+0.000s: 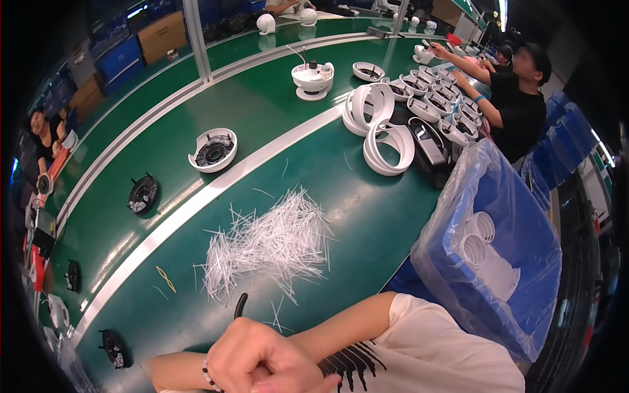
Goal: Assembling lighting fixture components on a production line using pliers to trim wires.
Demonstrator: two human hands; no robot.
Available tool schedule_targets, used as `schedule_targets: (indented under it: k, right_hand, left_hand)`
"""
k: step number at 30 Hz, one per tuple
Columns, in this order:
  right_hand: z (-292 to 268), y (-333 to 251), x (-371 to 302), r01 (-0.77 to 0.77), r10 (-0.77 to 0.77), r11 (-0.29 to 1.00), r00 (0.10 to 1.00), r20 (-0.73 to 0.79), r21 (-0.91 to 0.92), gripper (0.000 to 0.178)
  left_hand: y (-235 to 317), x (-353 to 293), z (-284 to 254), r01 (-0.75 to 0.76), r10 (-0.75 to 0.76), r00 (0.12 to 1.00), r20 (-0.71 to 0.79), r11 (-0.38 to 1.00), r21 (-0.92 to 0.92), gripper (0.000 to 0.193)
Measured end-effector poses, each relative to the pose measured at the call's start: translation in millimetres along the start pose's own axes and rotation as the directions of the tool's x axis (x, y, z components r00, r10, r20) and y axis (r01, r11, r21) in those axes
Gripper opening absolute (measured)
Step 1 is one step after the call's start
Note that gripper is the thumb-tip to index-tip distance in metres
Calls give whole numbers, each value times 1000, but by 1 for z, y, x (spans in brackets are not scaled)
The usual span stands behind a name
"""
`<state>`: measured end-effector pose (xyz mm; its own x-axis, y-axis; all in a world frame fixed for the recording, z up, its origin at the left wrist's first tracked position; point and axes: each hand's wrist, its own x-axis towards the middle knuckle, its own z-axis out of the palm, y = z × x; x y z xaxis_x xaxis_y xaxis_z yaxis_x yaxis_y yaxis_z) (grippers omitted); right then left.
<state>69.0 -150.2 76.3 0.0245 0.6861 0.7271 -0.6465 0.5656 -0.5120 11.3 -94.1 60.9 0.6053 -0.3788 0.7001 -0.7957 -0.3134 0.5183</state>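
My left hand (262, 357) is clenched into a fist at the bottom centre, with a bead bracelet on its wrist. A thin black curved piece (240, 305) sticks up from behind its knuckles and seems to be gripped in it. My right forearm (341, 327) reaches in from the white sleeve and passes behind the left hand, so my right hand is hidden. Just beyond the fist lies a loose pile of thin white plastic strips (268, 242) on the green table (367, 223).
Stacked white rings (388, 147) stand at the far side of the table, next to a black tray (432, 149). A blue bin lined with a clear bag (524, 216) holds white rings at my right. White housings (213, 151) and a black fan (143, 194) ride the green conveyor. A seated co-worker (517, 105) works at far right.
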Motion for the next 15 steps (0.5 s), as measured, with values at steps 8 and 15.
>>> schedule_targets:
  k: [8, 15]
  right_hand:
    - [-24, 8, 7, 279, -263, 870, 960, 95, -407, 30]
    - [-19, 2, -3, 99, -77, 972, 991, 110, -214, 38]
  left_hand:
    - [-23, 52, 23, -867, 617, 132, -776, 451, 212, 1]
    - [-50, 50, 65, -432, 723, -354, -593, 436, 789, 29]
